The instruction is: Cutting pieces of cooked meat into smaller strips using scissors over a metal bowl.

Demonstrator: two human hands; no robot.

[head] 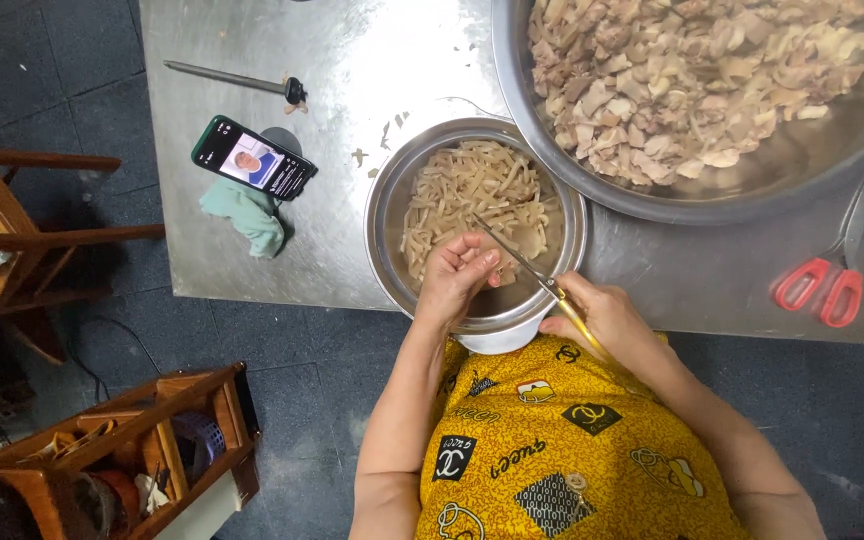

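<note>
Here, over the near edge of the steel table (252, 270):

Left hand: my left hand (457, 280) is pinched shut on a small pale piece of meat, held just above the small steel bowl (384, 215); the piece is mostly hidden under my fingertips (482, 262).

Right hand: my right hand (602, 315) is clenched around the yellow handles of the scissors (537, 275), whose thin blades point up and left toward the piece in my other hand.

Blades: they look nearly closed at the tips, though I cannot tell exactly.

Small bowl: it sits at the table's near edge, touching the big basin, and is partly filled with cut strips (472, 195), pale and thin.

Big basin: the large steel basin (832, 150) at upper right holds a heap of uncut meat chunks (692, 80).

Doing it well: I judge the cut goes best with the piece held right over the small bowl so strips drop in, my fingertips kept back from the blade line, and each snip matching the strips already there.

Spare tool: red-handled scissors (822, 285) lie on the table to my right, well apart from my hands.

Off to the left: a phone (252, 158) with a lit screen leans above a green cloth (247, 215); a dark sharpening rod (237, 80) lies beyond them.
</note>
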